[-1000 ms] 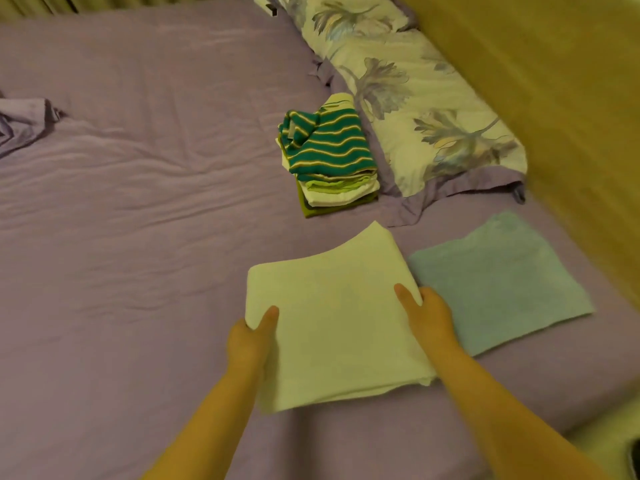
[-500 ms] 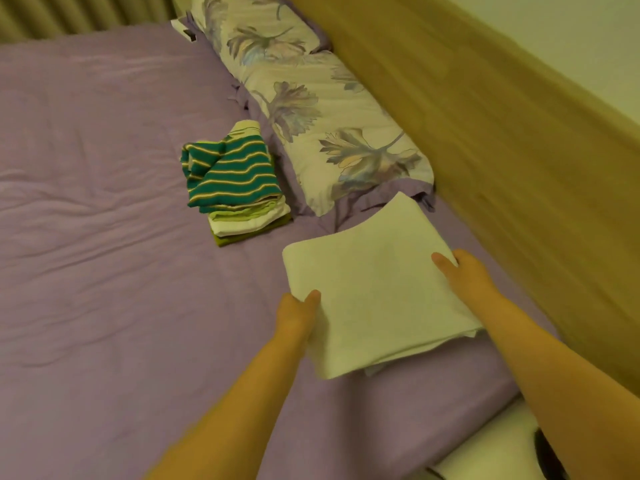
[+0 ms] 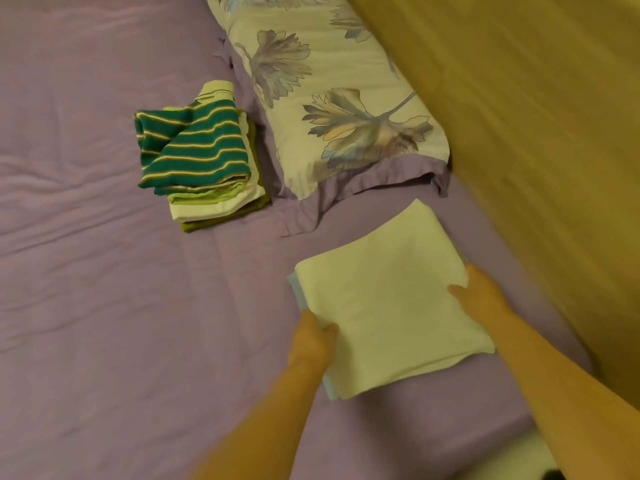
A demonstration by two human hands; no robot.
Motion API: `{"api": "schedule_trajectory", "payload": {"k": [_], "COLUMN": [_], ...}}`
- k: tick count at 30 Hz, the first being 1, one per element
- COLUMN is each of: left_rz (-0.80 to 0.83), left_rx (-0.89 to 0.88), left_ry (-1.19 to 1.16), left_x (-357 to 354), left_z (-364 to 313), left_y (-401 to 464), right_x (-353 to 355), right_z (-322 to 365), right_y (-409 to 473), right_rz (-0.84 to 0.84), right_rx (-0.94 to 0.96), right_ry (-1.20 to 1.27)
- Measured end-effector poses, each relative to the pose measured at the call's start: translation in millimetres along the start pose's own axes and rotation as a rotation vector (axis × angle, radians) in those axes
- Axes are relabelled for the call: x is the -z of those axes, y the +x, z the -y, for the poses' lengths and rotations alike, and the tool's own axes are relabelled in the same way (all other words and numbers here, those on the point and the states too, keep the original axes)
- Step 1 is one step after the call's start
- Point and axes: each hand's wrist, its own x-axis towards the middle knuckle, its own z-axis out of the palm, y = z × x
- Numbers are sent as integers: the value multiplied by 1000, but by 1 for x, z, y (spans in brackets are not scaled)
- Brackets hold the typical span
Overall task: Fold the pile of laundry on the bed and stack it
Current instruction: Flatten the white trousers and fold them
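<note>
A folded pale yellow-white towel (image 3: 388,299) lies on top of a light blue towel (image 3: 295,289), of which only thin edges show at the left and lower left. My left hand (image 3: 313,336) grips the white towel's left edge, thumb on top. My right hand (image 3: 479,294) holds its right edge, thumb on top and fingers under the cloth. A stack of folded clothes (image 3: 201,161), topped by a green striped garment, sits on the purple bed sheet (image 3: 104,271) further back to the left.
A floral pillow (image 3: 332,109) lies beside the stack, along the wooden headboard (image 3: 519,133) on the right. The bed's near edge runs at the lower right, with a pale floor patch (image 3: 512,459) beyond it.
Both hands carried the white towel to the right and set it down over the blue towel, which is now almost covered. The view swung right with them.
</note>
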Motion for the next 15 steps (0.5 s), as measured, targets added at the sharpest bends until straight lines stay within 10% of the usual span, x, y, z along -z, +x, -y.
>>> {"api": "schedule_trajectory", "payload": {"k": [11, 15], "left_rz": [28, 15], "left_rx": [142, 175], "left_ry": [217, 163], "left_x": [22, 56], "left_z": [23, 38], "left_y": [-28, -70], "right_x": [-26, -50], "right_z": [31, 77], "right_y": [-40, -108], "right_rz": [-213, -47], "right_rx": [-1, 142], "right_ry": [-406, -427]}}
